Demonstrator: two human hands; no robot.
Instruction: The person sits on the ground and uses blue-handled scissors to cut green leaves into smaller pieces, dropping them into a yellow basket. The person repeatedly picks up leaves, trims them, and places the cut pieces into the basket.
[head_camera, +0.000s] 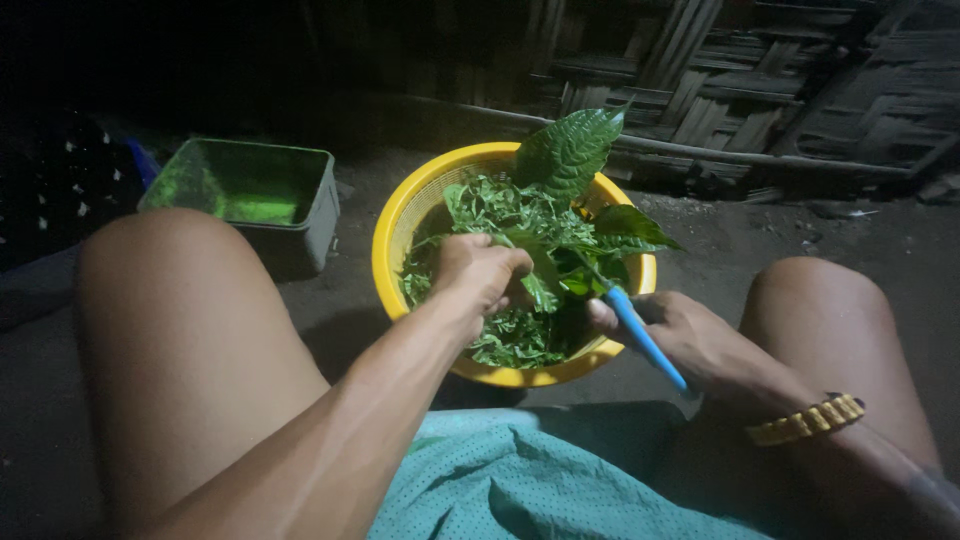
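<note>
Only leaves (560, 235) in left hand (478, 272).

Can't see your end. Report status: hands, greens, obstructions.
Left hand gripping leafy greens over yellow basket. Right hand holding blue-handled knife. Nothing blocking.

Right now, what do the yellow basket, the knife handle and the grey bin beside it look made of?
The yellow basket looks like moulded plastic: uniform colour, fine slotted wall. The knife handle in the right hand seems smooth blue plastic; its blade is hidden among the leaves. The grey bin also looks like plastic, with a matte, scuffed finish, though dim light leaves that open.
</note>
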